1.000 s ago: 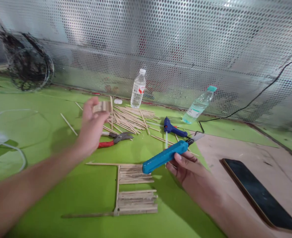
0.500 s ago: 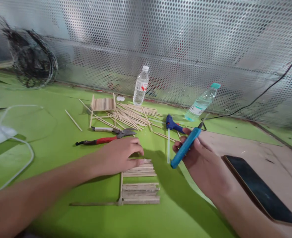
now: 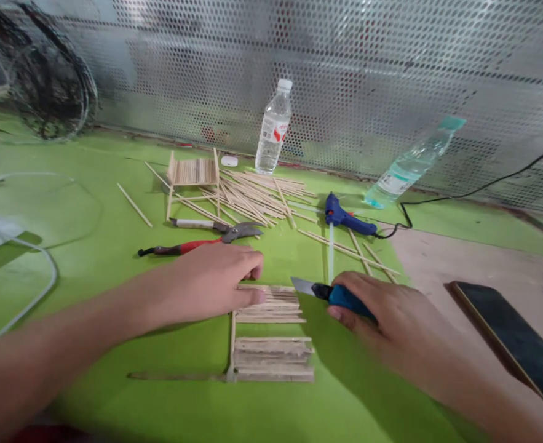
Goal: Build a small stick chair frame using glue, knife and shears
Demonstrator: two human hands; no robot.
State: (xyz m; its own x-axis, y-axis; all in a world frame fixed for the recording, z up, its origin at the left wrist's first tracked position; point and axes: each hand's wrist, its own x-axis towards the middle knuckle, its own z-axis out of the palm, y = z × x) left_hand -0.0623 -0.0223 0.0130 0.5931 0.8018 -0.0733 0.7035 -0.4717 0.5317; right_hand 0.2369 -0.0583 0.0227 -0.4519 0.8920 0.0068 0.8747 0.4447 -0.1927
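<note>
My left hand rests on the far part of a small panel of thin wooden sticks. Its thumb presses on the sticks and its fingers curl at the panel's far edge. The panel lies flat, with a gap between two groups of sticks and one long stick jutting left. In my right hand is a blue utility knife, gripped by the handle. Its bare blade points left, close to the panel's far right corner. Whether the blade touches the sticks I cannot tell.
Red-and-white pruning shears lie beyond my left hand. Behind them are a small stick chair and a pile of loose sticks. A blue glue gun, two bottles and a phone are farther around. Perforated metal stands behind.
My right hand has turned the utility knife from upright and tilted to blade-left, bringing it down beside the panel. My left hand stays on the panel. The view has shifted slightly.
</note>
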